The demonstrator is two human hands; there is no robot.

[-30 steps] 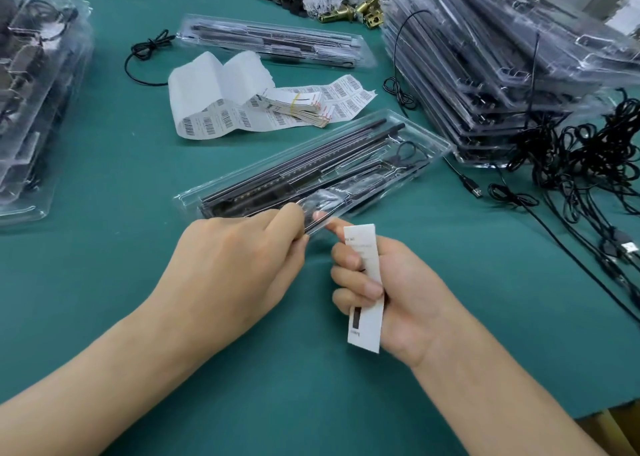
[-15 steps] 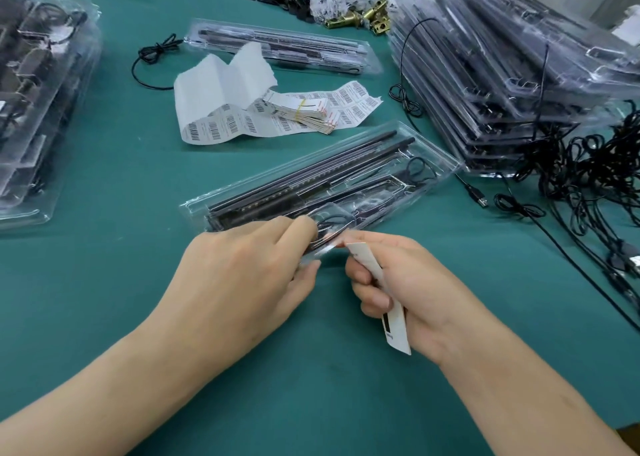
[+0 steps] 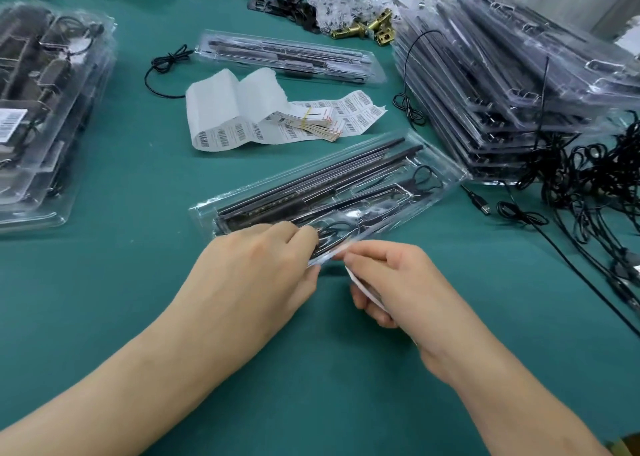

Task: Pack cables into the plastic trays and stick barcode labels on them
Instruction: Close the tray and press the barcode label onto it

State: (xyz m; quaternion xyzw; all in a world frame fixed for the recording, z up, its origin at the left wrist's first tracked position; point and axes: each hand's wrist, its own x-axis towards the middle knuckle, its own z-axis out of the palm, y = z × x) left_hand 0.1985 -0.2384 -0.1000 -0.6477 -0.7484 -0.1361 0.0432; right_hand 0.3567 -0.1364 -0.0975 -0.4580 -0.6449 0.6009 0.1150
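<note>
A clear plastic tray (image 3: 446, 175) with black rods and a coiled cable lies diagonally on the green table in front of me. My left hand (image 3: 256, 275) pinches the tray's near edge between thumb and fingers. My right hand (image 3: 394, 289) holds a white label strip (image 3: 363, 289) in its curled fingers, mostly hidden by them, while its thumb and forefinger touch the same tray edge. A sheet of barcode labels (image 3: 242, 133) lies beyond the tray, with a banded bundle of labels (image 3: 311, 123) on it.
A tall stack of filled trays (image 3: 519, 85) stands at the right, loose black cables (image 3: 588, 192) beside it. Another tray stack (image 3: 45, 109) is at the left. One tray (image 3: 291, 57), a loose cable (image 3: 166, 67) and brass parts (image 3: 363, 29) lie farther back.
My right hand has turned palm down, so the label strip that stood upright is now tucked under its fingers. Both hands have closed in on the tray's near edge.
</note>
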